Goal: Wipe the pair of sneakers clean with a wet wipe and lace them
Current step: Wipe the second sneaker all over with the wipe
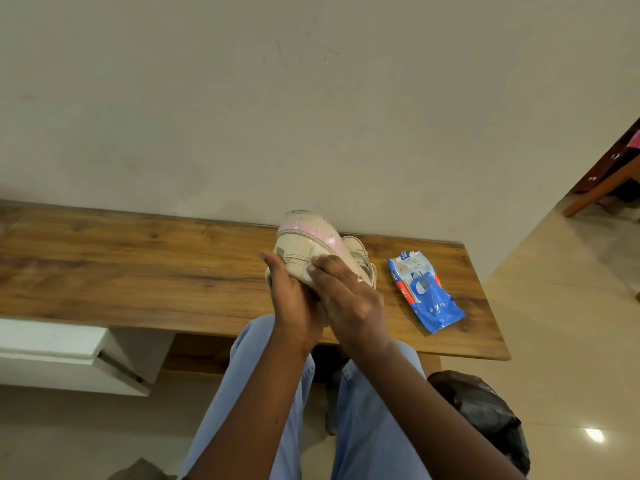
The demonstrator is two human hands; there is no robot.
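Nearest: my light-blue denim knees, with a crinkled black plastic bag on the floor by my right leg, probably for rubbish. Above my lap, my left grip wraps the near end of a cream-and-pink sneaker. It is lifted off the table and tilted, far end pointing at the wall, so its side faces me for wiping. My right grip lies fairly flat, fingers pressing that side; I cannot tell if a wipe is under them. The upper looks smooth and scuffed, likely synthetic leather, with a glossy pink band and stitched straps. Just behind, the matching second sneaker rests on the wood-grain table, half hidden. To the right, apart, is a soft blue plastic pack of wet wipes, flat and in easy reach. A plain matt wall is behind.
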